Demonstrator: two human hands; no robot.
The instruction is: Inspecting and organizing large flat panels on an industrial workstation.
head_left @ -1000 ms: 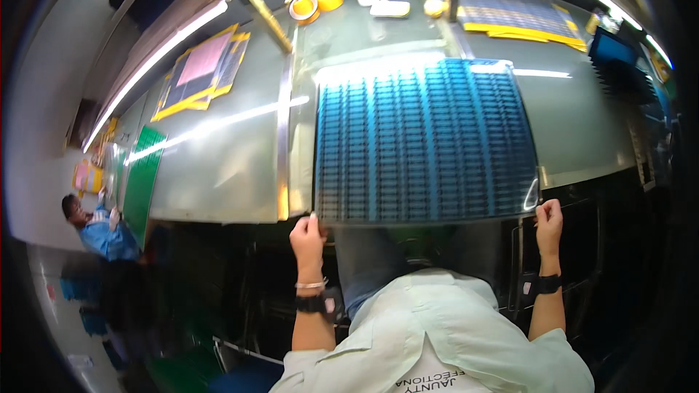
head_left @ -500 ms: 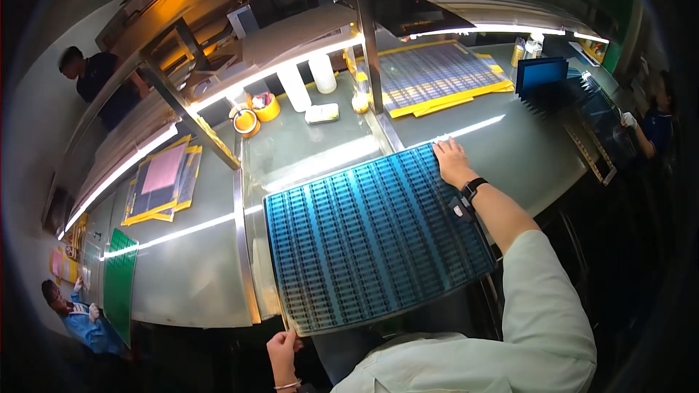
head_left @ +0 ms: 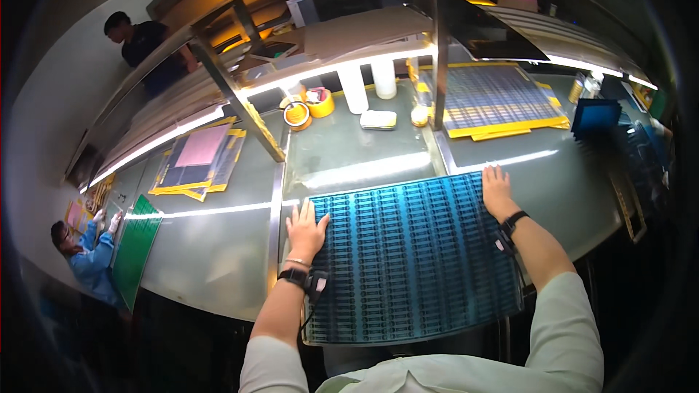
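A large blue panel [head_left: 415, 262] with rows of repeated dark circuit-like patterns lies in front of me, its near edge close to my body. At its far left corner, my left hand [head_left: 306, 231] rests with fingers stretched out and spread, thumb over the panel. My right hand [head_left: 497, 193] is at the far right corner, fingers extended along the edge. Neither hand appears to be closed round the panel. A dark band with a small device sits on each wrist.
Orange tape rolls [head_left: 297, 115], white bottles [head_left: 353, 91] and a small box [head_left: 378, 119] stand under the lit shelf. Yellow-edged films [head_left: 502, 98] lie right, more films [head_left: 200, 156] left. A person in blue [head_left: 95, 266] handles a green panel [head_left: 138, 247]; another person [head_left: 145, 44] stands behind.
My left hand has left the panel's near left corner and moved up to the far left corner, its fingers now spread. The view has shifted; my right hand remains at the far right corner.
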